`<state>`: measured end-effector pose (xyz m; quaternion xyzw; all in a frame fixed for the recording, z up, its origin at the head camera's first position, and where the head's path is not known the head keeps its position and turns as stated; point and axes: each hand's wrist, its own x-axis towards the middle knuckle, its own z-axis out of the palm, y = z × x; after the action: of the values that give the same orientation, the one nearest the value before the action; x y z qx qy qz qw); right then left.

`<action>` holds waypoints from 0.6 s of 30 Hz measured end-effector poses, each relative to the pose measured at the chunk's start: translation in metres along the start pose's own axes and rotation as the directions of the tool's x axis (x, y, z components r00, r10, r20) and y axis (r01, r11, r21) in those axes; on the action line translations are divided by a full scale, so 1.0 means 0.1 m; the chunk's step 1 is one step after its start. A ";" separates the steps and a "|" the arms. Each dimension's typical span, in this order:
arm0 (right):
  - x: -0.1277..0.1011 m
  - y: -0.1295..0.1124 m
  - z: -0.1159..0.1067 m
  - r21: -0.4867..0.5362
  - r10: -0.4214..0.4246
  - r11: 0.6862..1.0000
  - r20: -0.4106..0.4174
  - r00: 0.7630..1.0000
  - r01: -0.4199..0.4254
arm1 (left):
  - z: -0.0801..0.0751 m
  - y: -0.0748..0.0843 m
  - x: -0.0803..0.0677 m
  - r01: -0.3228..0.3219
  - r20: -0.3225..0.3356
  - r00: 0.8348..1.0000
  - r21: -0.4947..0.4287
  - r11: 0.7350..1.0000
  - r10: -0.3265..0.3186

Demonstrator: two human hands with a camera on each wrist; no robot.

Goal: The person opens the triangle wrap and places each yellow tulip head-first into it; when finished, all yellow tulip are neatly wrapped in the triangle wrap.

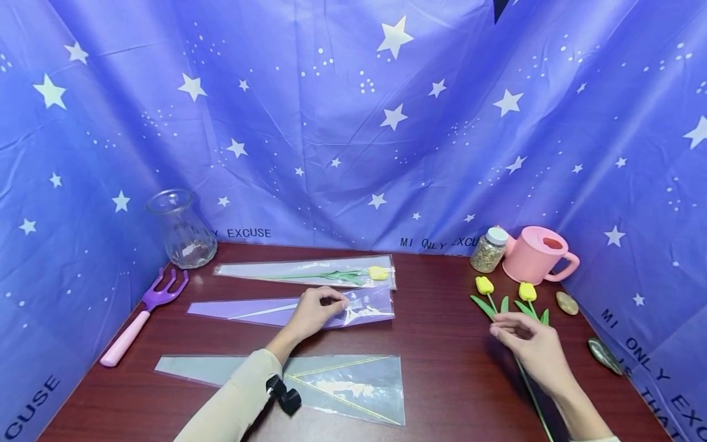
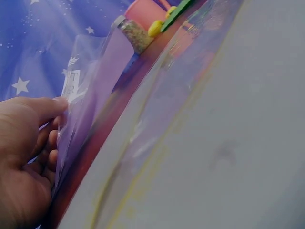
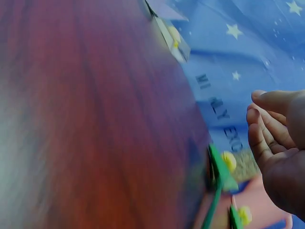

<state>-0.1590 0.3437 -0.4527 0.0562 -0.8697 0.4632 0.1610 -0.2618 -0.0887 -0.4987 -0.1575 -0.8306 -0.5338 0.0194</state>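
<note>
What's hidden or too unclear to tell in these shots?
- Right hand over the tulip stems: head view hides contact; right wrist view shows curled fingers holding nothing.
- Table: blurred in the right wrist view.
- Jar contents: too small.
- Label on the purple sleeve: unreadable.

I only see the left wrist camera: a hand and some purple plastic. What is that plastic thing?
Observer: It is a long purple flower sleeve lying on the table. The left hand pinches its wide end.
Operator: What is the other hand doing?
Observer: The right hand is over the stems of two loose yellow tulips near the table's right side. Its fingers look loosely curled and hold nothing that I can see.
Operator: Is any flower wrapped already?
Observer: Yes. A third tulip lies inside a clear sleeve at the back of the table.
</note>
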 end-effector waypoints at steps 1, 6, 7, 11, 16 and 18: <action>-0.03 0.03 -0.04 -0.015 0.016 1.000 -0.005 1.000 -0.016 | 0.00 0.00 0.00 -0.001 0.001 1.000 -0.001 1.000 0.001; -0.18 0.17 -0.18 -0.053 0.099 0.994 -0.028 0.995 -0.100 | 0.01 0.00 0.00 0.001 0.002 1.000 -0.004 1.000 -0.001; -0.21 0.20 -0.20 -0.053 0.115 0.992 -0.031 0.993 -0.117 | 0.01 0.01 0.00 0.004 0.004 1.000 -0.002 1.000 -0.004; -0.31 0.28 -0.26 -0.060 0.166 0.984 -0.034 0.985 -0.168 | 0.02 0.02 0.01 0.003 0.008 1.000 0.003 1.000 -0.003; -0.39 0.34 -0.27 -0.076 0.231 0.970 -0.019 0.973 -0.232 | 0.01 -0.01 0.00 -0.007 -0.002 1.000 0.006 1.000 0.007; -0.41 0.35 -0.26 -0.101 0.266 0.959 -0.014 0.964 -0.266 | 0.01 -0.02 0.00 -0.010 -0.005 1.000 0.011 1.000 0.010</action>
<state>-0.1231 0.3827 -0.4800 -0.0696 -0.8918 0.4356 0.1003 -0.2620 -0.0886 -0.5006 -0.1601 -0.8328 -0.5294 0.0250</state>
